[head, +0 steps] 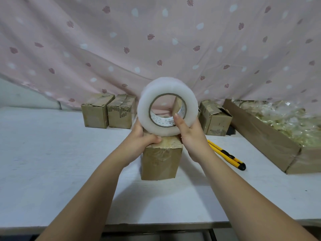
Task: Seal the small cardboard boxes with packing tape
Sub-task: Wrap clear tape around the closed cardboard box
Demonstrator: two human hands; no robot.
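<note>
Small cardboard boxes are what I'm sealing: two point(96, 111) point(121, 111) wait by the curtain on my left, one point(161, 160) stands in front of me on the white table point(43, 153), another point(215, 117) sits to the right. They look light and thin-walled, likely to dent, so I judge they're best held by the corners. My left hand point(141, 140) is curled over the middle box's top left edge, thumb pressing its already taped top, steadying it while its fingers rest against the tape roll point(167, 106). The roll is fat, stiff, probably weighty and slick on its outside. My right hand point(188, 133) clasps it from the right, thumb hooked into the cardboard core, which looks the surest grip. Both forearms reach straight forward. The yellow knife point(225, 154) lies untouched at right.
</note>
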